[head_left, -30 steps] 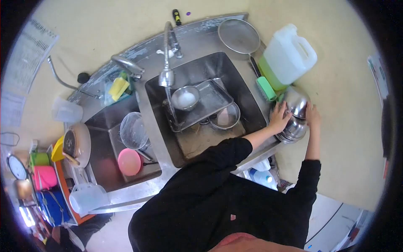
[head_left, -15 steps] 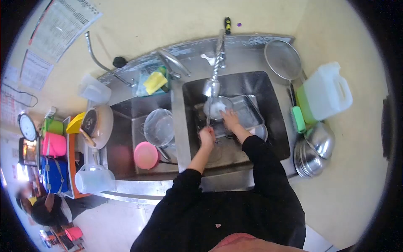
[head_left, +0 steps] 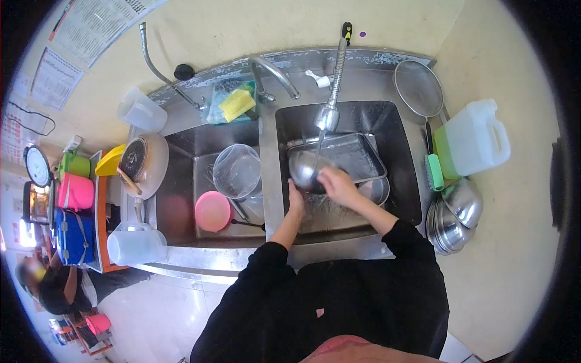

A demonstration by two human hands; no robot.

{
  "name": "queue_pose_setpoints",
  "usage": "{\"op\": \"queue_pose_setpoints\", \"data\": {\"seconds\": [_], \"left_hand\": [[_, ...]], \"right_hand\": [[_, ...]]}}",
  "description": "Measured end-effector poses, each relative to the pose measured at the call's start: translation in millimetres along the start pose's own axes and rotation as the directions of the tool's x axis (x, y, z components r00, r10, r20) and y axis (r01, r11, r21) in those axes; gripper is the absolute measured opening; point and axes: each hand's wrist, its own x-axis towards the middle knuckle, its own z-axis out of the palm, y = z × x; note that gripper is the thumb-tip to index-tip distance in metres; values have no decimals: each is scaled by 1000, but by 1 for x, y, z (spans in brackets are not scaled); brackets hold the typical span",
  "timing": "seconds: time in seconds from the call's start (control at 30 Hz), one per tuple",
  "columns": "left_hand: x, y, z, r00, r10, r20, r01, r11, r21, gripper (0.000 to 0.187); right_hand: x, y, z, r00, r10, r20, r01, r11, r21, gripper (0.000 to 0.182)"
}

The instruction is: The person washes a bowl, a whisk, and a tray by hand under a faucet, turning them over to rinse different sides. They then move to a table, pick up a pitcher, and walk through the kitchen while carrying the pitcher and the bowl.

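Observation:
My left hand [head_left: 295,198] grips the near-left rim of a metal bowl [head_left: 302,166], which is tilted inside the right sink basin. My right hand [head_left: 339,186] is curled against the bowl's right side, its fingertips partly hidden. A stream of water falls from the spring-neck faucet [head_left: 327,118] onto the bowl and splashes below it. Beneath and behind the hands, a rectangular metal tray [head_left: 354,151] lies in the basin. A round dish [head_left: 376,190] is partly tucked under the tray's near-right corner.
The left basin holds a clear round tub [head_left: 237,171] and a pink bowl [head_left: 212,211]. A yellow sponge [head_left: 237,105] sits behind it. On the right stand a jug of green liquid [head_left: 475,136], a green brush [head_left: 434,172], stacked metal bowls [head_left: 446,227] and a strainer [head_left: 419,88].
The bowl has been tilted from facing up under the water. My right hand has moved from inside it to its right side, and the left hand has shifted slightly. The view has moved a little.

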Motion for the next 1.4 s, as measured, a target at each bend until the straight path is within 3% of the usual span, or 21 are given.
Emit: {"op": "queue_pose_setpoints", "data": {"seconds": [0.1,0.17,0.27,0.3,0.33,0.37,0.4,0.5,0.6,0.7,0.77,0.83,0.9,0.93,1.0,1.07,1.13,1.17,1.23,1.33,1.4], "left_hand": [[-20,20,17,993,24,114,-7,989,-147,60],[-25,30,16,981,2,195,30,987,-159,59],[-25,28,10,973,-42,228,85,980,-182,55],[-11,18,5,997,-43,64,48,996,-81,49],[-8,17,9,999,-31,-32,28,996,-90,48],[-6,16,13,991,-22,-130,9,995,-98,47],[-3,14,20,974,-15,-225,-9,994,-107,46],[-9,5,35,935,283,-213,-273,959,77,44],[-13,4,28,960,229,-163,-214,971,102,46],[-18,18,29,961,212,-180,-209,977,34,49],[14,9,22,944,155,-291,-162,987,-1,51],[-8,27,36,938,-10,-346,-60,980,-191,50],[9,19,27,956,-146,-254,48,933,-356,51],[1,17,27,975,-178,-133,114,914,-390,51],[-25,16,30,967,-226,118,254,870,-423,51],[0,-14,14,946,-203,254,281,903,-324,65],[-24,-9,22,915,-271,299,352,898,-265,73],[-40,9,28,882,-448,147,464,879,-109,82],[-61,38,42,890,-380,253,396,918,-14,86],[-73,62,39,866,-316,387,291,949,123,72],[-53,53,20,871,-317,376,280,948,151,62]], "right_hand": [[-3,23,-8,832,550,67,-490,673,554,19],[-7,50,-1,631,761,150,-509,260,821,24],[-19,97,16,512,815,273,-485,12,874,29],[-21,80,9,512,835,201,-604,184,775,32],[-23,72,21,627,757,-184,-582,613,535,31],[-26,63,39,736,487,-470,-492,862,121,30],[-25,54,52,809,97,-580,-357,864,-354,29],[4,-6,59,942,209,-262,-291,899,-329,29],[75,80,60,776,534,334,-523,842,-132,44],[81,127,82,838,517,177,-467,846,-257,41],[34,8,47,901,413,-130,-431,883,-184,44],[-10,-21,43,874,-7,-486,-187,918,-349,50],[-27,24,49,735,209,-645,-341,936,-85,47],[-31,52,46,646,513,-565,-433,856,282,46],[-28,50,7,570,822,-21,-410,307,859,43],[-21,40,-14,598,794,107,-413,192,890,41],[-12,33,-21,663,747,-35,-462,446,766,40],[-10,49,-12,774,605,-188,-412,706,577,32],[-11,5,-20,927,337,-166,-309,935,173,31],[-18,-35,-16,955,-182,235,266,875,-403,31],[-27,-32,4,880,-262,395,419,821,-388,33]]}}
